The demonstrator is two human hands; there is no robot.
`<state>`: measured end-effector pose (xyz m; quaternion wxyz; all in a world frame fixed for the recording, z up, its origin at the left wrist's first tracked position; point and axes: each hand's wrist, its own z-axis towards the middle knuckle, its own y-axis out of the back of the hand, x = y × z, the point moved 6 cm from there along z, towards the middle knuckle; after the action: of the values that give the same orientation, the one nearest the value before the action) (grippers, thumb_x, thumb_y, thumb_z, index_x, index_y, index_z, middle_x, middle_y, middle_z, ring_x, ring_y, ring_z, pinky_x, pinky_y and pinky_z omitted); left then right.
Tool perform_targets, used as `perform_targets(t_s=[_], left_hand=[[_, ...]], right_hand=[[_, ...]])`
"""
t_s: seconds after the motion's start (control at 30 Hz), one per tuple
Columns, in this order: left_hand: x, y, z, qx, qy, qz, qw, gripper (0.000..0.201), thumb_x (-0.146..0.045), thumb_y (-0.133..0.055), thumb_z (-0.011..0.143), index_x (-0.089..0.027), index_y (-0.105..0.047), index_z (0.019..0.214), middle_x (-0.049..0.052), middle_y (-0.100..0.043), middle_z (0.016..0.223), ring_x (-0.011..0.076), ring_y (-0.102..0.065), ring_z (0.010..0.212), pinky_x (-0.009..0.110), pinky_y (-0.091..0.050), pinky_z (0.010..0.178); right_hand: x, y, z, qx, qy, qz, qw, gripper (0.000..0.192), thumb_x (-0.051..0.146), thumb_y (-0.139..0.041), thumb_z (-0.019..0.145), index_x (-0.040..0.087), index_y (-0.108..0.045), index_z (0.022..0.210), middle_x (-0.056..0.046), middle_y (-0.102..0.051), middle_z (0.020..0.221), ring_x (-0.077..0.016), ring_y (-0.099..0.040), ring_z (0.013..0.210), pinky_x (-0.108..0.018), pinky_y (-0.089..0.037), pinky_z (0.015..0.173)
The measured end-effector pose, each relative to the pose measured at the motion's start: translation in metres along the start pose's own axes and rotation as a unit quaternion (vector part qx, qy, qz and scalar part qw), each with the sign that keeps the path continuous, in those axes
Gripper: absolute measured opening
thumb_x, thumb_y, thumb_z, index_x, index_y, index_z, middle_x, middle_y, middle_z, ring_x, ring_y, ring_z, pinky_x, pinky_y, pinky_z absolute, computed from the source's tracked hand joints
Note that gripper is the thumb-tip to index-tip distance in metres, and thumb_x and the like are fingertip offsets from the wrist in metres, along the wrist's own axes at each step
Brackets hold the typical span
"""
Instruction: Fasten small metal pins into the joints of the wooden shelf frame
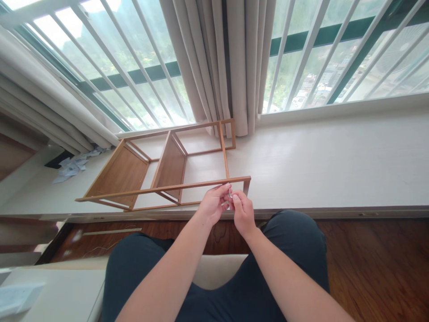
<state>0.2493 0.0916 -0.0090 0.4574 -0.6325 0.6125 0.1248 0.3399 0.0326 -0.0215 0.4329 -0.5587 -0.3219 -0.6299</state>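
A small bent silver tool, apparently a hex key [230,192], is between my two hands, just in front of the near rail of a brown wooden shelf frame [197,184]. My right hand [243,213] pinches its lower end between thumb and curled fingers. At its upper end, the thumb and fingertips of my left hand [213,205] close together, close against the rail below a crossbar joint. Fingers partly hide the tool's tip. The frame lies on its side, with two wooden panels [117,172] fitted across it towards the left.
A pale window ledge [328,156] bears the frame and runs far right. Grey curtains [214,67] hang behind, touching the ledge. Crumpled papers [72,167] lie at its left end. A white surface [56,293] stands lower left; a pale strip [112,231] lies on the wooden floor [375,264].
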Motion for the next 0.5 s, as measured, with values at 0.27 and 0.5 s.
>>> perform_targets(t_s=[0.27, 0.5], left_hand=[[-0.0007, 0.0014, -0.0002, -0.011, 0.003, 0.004, 1.0, 0.032, -0.032, -0.089, 0.065, -0.014, -0.067, 0.079, 0.001, -0.062, 0.072, 0.0086, -0.052, 0.059, 0.022, -0.037, 0.052], [-0.0021, 0.0015, -0.0055, -0.033, 0.005, 0.008, 0.999, 0.031, -0.03, -0.089, 0.064, -0.014, -0.072, 0.085, 0.001, -0.066, 0.075, 0.008, -0.054, 0.06, 0.021, -0.037, 0.053]], right_hand=[[0.0013, 0.0015, 0.0018, 0.003, -0.005, 0.022, 1.0, 0.034, 0.043, -0.044, 0.101, 0.023, -0.049, 0.073, 0.003, -0.048, 0.061, -0.014, -0.045, 0.056, -0.027, -0.039, 0.055], [0.002, 0.0047, 0.002, -0.016, -0.002, 0.015, 1.0, 0.026, 0.046, -0.056, 0.096, 0.022, -0.055, 0.084, 0.004, -0.05, 0.066, -0.0138, -0.047, 0.059, -0.027, -0.041, 0.057]])
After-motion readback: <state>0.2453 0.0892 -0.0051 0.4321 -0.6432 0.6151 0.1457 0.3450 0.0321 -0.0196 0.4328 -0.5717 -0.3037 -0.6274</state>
